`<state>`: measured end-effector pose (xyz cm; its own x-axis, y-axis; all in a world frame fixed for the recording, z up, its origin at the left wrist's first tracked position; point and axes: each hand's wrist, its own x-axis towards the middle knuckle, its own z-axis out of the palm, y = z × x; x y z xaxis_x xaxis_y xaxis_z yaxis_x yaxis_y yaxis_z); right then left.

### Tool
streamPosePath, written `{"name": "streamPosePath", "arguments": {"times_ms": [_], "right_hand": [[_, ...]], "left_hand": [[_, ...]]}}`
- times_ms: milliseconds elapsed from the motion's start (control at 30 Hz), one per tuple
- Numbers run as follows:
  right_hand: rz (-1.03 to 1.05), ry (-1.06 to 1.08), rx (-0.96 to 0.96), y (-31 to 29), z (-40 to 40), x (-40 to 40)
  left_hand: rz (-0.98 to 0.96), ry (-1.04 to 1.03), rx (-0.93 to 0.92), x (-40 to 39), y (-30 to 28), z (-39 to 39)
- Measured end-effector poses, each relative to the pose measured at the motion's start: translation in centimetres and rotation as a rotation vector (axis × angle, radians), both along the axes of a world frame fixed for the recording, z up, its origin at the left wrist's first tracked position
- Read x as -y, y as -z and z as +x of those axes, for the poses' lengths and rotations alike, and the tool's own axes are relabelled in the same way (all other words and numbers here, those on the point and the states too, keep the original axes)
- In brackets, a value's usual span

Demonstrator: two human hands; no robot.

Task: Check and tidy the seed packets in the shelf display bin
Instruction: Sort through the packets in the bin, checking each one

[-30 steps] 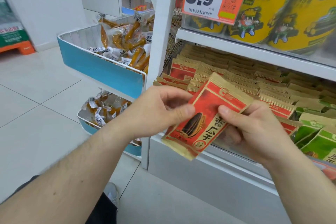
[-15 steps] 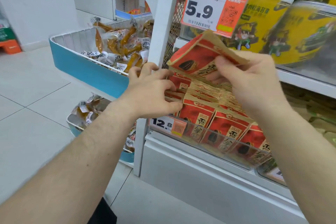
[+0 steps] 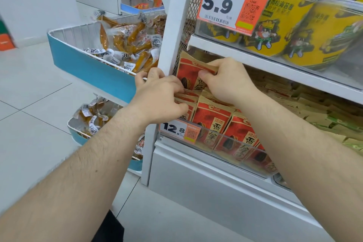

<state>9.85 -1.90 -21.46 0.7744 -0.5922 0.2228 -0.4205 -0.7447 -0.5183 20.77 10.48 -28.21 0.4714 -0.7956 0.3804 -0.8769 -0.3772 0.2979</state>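
A red and tan seed packet with a black seed picture stands upright at the back left of the shelf display bin. My right hand pinches its top right corner. My left hand lies on the front left row of red seed packets, with fingers curled over their tops and the thumb against the front one. Rows of the same packets fill the bin behind a clear front wall.
A white upright post stands just left of the bin. A blue wire basket of orange snack packs juts out to the left. Yellow tubs sit on the shelf above. Tan and green packets fill the right.
My right hand brought the packet from in front of me up to the shelf and then down into the back left of the bin. My left hand let go of it and moved onto the front packets.
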Motion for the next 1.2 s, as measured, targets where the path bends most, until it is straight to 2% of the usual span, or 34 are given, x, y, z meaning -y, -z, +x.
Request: {"name": "streamPosePath", "arguments": {"times_ms": [133, 233, 333, 433, 600, 767, 900, 1067, 1200], "right_hand": [[-0.008, 0.067, -0.167, 0.3, 1.7, 0.9], [-0.055, 0.052, -0.149, 0.1, 2.7, 1.0], [-0.072, 0.027, -0.096, 0.3, 3.0, 1.0], [-0.076, 0.040, -0.223, 0.1, 3.5, 1.2], [-0.001, 0.054, -0.304, -0.6, 4.1, 1.3], [0.012, 0.065, -0.348, -0.9, 3.9, 1.4], [0.048, 0.089, -0.399, -1.4, 3.8, 1.8], [-0.091, 0.069, -0.463, -1.4, 4.5, 2.0], [-0.160, 0.051, -0.469, -1.2, 4.6, 2.1]], "left_hand": [[-0.090, 0.029, -0.025, -0.5, 0.0, 0.2], [-0.231, 0.055, -0.019, -0.9, 0.0, 0.3], [-0.450, 0.063, 0.023, -1.4, -0.6, 0.3], [-0.581, 0.088, 0.041, -1.7, -1.2, 0.5], [-0.476, 0.112, 0.009, -1.4, -0.5, 0.6], [-0.216, 0.028, -0.007, -0.5, -0.5, 0.1], [-0.210, 0.035, -0.023, -0.3, -0.4, 0.1], [-0.333, -0.018, -0.158, -0.4, -0.3, -0.2], [-0.308, 0.008, -0.101, -0.3, -0.6, 0.0]]}}
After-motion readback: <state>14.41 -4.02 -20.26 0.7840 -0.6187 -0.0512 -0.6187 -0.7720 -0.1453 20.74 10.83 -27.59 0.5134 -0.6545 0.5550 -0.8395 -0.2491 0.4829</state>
